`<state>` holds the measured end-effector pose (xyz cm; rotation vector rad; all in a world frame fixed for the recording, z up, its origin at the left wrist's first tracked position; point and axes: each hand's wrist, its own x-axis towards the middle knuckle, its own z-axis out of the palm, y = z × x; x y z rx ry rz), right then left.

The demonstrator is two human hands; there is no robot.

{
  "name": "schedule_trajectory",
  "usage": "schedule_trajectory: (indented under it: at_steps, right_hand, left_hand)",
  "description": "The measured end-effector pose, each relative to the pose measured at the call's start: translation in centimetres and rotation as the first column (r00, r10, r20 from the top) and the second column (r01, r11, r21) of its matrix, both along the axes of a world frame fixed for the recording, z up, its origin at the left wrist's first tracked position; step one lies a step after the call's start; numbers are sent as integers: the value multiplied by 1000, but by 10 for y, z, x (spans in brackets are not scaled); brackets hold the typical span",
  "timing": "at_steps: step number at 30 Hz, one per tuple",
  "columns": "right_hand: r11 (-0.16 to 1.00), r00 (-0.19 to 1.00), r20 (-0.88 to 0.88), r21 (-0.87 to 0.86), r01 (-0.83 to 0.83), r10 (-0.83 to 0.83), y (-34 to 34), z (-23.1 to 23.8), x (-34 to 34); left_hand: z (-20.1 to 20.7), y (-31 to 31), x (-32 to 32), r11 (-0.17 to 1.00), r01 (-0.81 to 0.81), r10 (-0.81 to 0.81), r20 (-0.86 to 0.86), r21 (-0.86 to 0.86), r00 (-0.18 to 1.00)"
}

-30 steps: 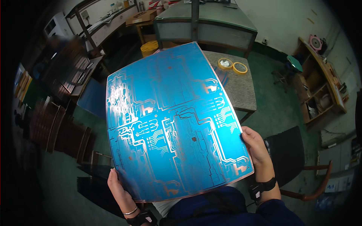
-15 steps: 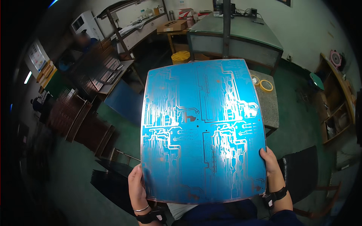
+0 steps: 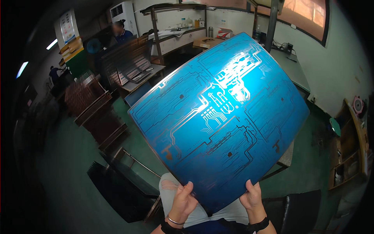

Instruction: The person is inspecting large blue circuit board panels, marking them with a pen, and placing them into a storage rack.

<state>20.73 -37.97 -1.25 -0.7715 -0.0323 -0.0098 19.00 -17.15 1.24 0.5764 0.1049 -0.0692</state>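
A large blue circuit board panel with copper-coloured traces is held up in front of me, turned cornerwise. Bright light glares off its upper middle. My left hand grips the panel's lower left edge, thumb on the face. On the lower right edge my right hand grips it the same way. Between the hands, the panel's nearest corner points down toward my lap. Fingers behind the panel are hidden.
Dark slotted racks stand on the floor at the lower left. Brown racks are farther left, near a table with stacked panels. A person is in the back. A wooden shelf stands right, a black chair lower right.
The panel has turned from upright to cornerwise. Both hands have shifted from its sides to the edges beside its bottom corner, closer together. The view has swung.
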Motion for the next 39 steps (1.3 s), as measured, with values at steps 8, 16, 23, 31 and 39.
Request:
schedule_trajectory:
  at_steps: [8,16,23,31,39]
  right_hand:
    - [921,922,-69,68,385,-380,-123,2,17]
    - [943,947,7,-80,322,-322,-155,-9,-30]
    - [961,969,-32,-140,240,-246,-129,-3,-33]
    - [974,991,-38,-194,121,-131,-119,0,-36]
    - [979,996,-62,-199,47,-61,-111,-1,-39]
  left_hand:
    - [-15,65,4,965,-175,171,40,197,985]
    - [-24,104,3,895,-251,273,-9,369,962]
    - [-23,120,-8,837,-308,341,10,452,940]
    - [-18,136,-18,784,-335,393,0,523,919]
    - [-19,151,-26,730,-367,435,22,577,900]
